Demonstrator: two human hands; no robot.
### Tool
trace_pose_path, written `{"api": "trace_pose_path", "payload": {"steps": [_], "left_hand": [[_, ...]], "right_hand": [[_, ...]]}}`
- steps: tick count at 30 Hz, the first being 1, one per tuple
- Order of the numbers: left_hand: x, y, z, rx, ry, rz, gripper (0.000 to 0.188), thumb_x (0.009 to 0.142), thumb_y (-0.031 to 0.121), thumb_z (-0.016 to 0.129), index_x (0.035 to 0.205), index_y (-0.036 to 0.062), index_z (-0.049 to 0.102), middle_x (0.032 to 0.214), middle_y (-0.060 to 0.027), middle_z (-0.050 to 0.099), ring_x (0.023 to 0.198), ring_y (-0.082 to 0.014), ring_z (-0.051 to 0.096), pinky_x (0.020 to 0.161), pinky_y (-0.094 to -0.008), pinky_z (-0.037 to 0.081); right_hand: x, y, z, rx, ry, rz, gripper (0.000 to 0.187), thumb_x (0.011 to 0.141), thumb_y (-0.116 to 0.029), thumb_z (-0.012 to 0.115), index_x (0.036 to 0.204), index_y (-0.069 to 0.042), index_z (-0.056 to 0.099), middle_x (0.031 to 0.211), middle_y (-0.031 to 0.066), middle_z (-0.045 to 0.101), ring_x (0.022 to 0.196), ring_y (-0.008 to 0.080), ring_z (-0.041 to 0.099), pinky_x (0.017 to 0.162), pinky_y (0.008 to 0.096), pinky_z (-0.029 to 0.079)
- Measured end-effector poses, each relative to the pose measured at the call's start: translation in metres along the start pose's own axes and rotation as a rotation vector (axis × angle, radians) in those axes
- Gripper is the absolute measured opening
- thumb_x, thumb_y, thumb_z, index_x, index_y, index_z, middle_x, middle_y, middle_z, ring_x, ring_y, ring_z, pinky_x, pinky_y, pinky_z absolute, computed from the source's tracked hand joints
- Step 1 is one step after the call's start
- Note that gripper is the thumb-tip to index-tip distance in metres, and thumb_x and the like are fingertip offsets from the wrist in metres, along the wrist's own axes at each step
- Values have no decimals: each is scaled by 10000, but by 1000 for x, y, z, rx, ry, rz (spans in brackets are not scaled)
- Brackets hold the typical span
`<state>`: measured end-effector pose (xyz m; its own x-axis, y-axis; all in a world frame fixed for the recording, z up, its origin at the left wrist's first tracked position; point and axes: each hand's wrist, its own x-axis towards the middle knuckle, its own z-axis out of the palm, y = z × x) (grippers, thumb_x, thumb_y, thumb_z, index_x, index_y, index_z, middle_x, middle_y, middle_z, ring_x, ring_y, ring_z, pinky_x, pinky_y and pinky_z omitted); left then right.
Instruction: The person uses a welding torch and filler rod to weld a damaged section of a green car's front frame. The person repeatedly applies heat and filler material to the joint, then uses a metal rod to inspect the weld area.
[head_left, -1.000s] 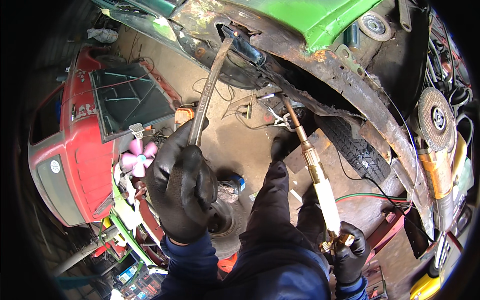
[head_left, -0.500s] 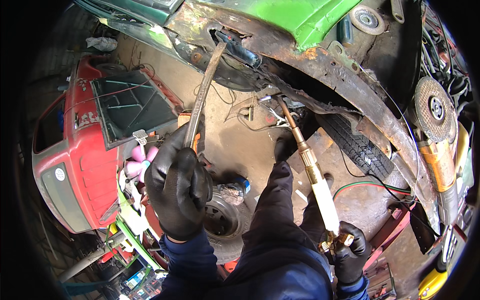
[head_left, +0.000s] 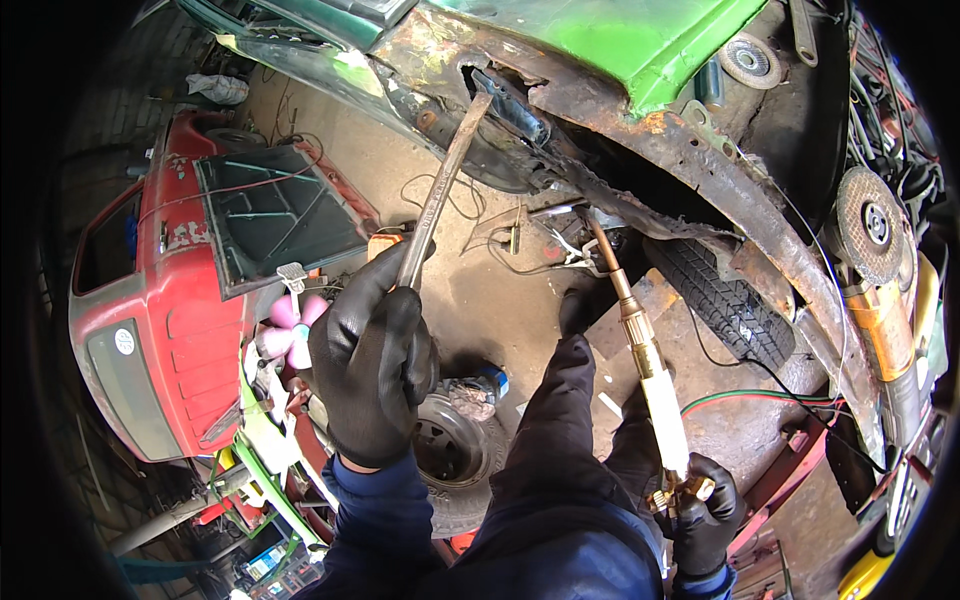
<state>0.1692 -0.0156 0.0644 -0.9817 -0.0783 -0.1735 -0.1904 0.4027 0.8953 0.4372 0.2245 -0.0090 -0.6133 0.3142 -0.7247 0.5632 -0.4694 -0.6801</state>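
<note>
Everything had slid to the right in the head view since the previous frame, rusted car body [head_left: 640,125] and tools together. A crumpled whitish bag [head_left: 217,89] lay on the floor; I could not make out its contents. My left hand [head_left: 372,370], black-gloved, gripped a flat steel bar [head_left: 443,190], grey, stamped and brownish toward the tip, which stood at a jagged hole [head_left: 470,78]; contact I could not judge. My right hand [head_left: 708,512] grasped the valve end of a white-handled brass torch [head_left: 655,390], its coppery nozzle below the rusted edge.
</note>
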Motion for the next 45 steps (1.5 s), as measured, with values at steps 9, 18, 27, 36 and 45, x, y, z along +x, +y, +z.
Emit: {"api": "trace_pose_path", "payload": {"steps": [9, 18, 27, 36, 45], "left_hand": [[-4, -19, 5, -203, -18, 63, 428, 1119, 121, 380, 1428, -116, 558, 569, 57, 432, 446, -7, 340, 440, -188, 286], [-14, -5, 20, -151, -6, 54, 450, 1120, 189, 427, 1439, -98, 563, 624, 52, 444, 482, -7, 353, 454, -186, 284], [-9, -9, 9, -269, 20, -51, 461, 1147, 194, 366, 1435, -114, 552, 631, 6, 518, 461, -25, 387, 427, -194, 317], [-10, -12, 10, -235, -12, 15, 586, 1150, 330, 371, 1477, -145, 480, 582, 12, 447, 426, -48, 361, 402, -217, 322], [-4, -17, 6, -463, -42, 31, 419, 1081, 101, 539, 1431, -128, 565, 637, 29, 473, 460, -33, 418, 431, -209, 317]], "right_hand": [[-3, 0, 6, -1, 2, -96, 550, 913, -303, 858, 1293, 45, 664, 1010, 87, 739, 758, 95, 650, 646, 244, 520], [6, -11, 6, -52, -3, -183, 551, 914, -311, 855, 1286, 48, 666, 983, 83, 727, 717, 96, 637, 615, 248, 514], [2, -27, 0, -98, -5, -182, 490, 933, -264, 839, 1296, 18, 668, 950, 80, 724, 658, 88, 611, 547, 241, 472], [15, -23, 4, -136, 33, -209, 501, 929, -277, 827, 1291, 35, 675, 1018, 80, 734, 764, 93, 647, 641, 249, 522], [42, -26, 22, -144, 37, -274, 528, 946, -347, 812, 1293, 26, 671, 1052, 72, 727, 851, 109, 661, 717, 268, 552]]}}
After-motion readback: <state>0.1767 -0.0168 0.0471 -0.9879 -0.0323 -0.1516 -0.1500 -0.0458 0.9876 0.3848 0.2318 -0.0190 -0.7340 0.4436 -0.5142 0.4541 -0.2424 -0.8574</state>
